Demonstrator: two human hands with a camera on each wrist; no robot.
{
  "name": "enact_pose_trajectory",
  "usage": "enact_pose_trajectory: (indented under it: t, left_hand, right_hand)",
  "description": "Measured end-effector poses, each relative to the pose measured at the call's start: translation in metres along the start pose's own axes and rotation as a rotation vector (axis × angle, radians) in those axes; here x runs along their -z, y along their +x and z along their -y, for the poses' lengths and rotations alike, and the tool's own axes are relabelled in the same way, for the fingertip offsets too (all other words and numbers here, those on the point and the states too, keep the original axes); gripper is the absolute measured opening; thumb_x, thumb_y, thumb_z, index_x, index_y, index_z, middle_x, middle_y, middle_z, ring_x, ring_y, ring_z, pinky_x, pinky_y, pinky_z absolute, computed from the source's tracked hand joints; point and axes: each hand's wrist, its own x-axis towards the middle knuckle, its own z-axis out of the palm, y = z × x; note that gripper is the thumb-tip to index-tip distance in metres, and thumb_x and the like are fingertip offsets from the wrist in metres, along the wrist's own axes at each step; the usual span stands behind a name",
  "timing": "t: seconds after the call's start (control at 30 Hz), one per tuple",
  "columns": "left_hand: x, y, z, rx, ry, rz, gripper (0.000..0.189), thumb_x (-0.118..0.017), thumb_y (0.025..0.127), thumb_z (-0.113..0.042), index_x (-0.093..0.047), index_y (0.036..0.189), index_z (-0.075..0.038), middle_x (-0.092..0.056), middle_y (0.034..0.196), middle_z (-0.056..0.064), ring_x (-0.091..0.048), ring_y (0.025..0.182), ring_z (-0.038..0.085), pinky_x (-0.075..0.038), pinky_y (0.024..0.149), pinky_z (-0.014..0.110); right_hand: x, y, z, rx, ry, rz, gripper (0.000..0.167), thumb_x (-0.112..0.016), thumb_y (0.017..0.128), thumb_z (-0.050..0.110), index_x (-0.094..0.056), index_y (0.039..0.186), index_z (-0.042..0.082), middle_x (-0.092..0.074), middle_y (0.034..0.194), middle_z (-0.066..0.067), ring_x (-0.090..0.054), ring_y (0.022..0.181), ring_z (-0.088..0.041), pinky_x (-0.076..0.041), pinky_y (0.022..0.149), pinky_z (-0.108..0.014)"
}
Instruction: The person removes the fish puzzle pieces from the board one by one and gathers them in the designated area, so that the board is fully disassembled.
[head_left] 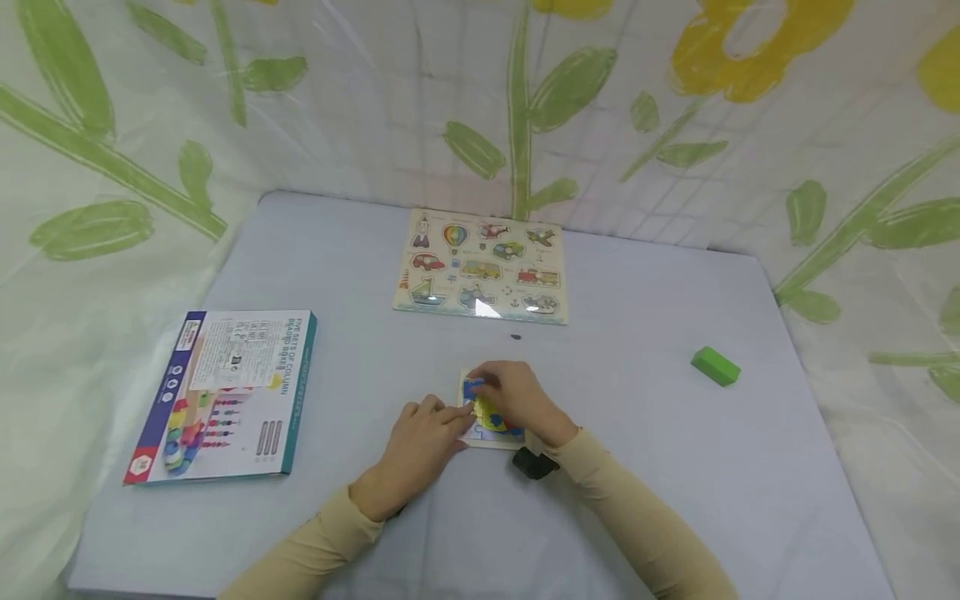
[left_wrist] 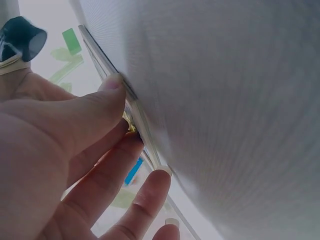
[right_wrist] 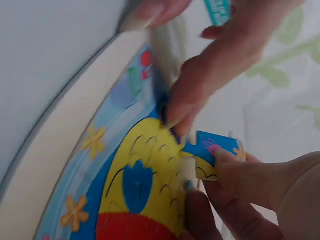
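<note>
Sleeves: light beige, left sleeve [head_left: 318, 542] and right sleeve [head_left: 637, 508] entering from the bottom edge of the head view.
Left hand: left hand [head_left: 422, 450] at the left side of the jigsaw; fingers mostly extended, index finger laid over the picture and touching it, thumb at the board's edge.
Right hand: right hand [head_left: 521, 400] over the board's right side, gripping one piece between thumb and fingers.
Wrist device: black device [head_left: 534, 463] beside the right wrist, just below the jigsaw.
Jigsaw: jigsaw board [head_left: 491, 445] flat on the table between the hands, partly covered by them; pale frame, yellow figure with scale-like marks, blue patch, red area, orange flower shapes on blue.
Held piece: puzzle piece [right_wrist: 202, 150], blue above, yellow below, pink squiggle; tilted relative to the board. Contact with neighbouring pieces cannot be told.
Table: pale blue-grey table [head_left: 600, 350] under everything.
Box, left: printed box [head_left: 225, 400], "FIVE SETS OF COLUMN", lying flat, well apart from the left hand.
Block, right: green block [head_left: 716, 367], well apart from the right hand.
Speck: small dark object [head_left: 515, 337] between jigsaw and picture board.
Picture board: vehicle picture board [head_left: 468, 284] flat near the far edge; balloon, cars, train.
Backdrop: white cloth [head_left: 330, 167] with painted green leaves and yellow flowers.
</note>
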Motion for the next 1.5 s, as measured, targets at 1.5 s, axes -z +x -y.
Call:
enact_pose_trajectory:
  t: [1.5]
  left_hand:
    - [0.000,0.002,-0.003,0.017,0.010,0.115,0.040,-0.083,0.085,-0.034,-0.076,0.123,-0.023,-0.073,0.132,-0.007,-0.063,0.099,0.016,-0.051,0.080,0.033]
  right_hand:
    - [0.018,-0.009,-0.009,-0.149,-0.176,-0.017,0.026,-0.083,0.087,0.020,-0.078,0.109,0.009,-0.075,0.106,-0.006,-0.066,0.095,-0.019,-0.057,0.080,-0.036]
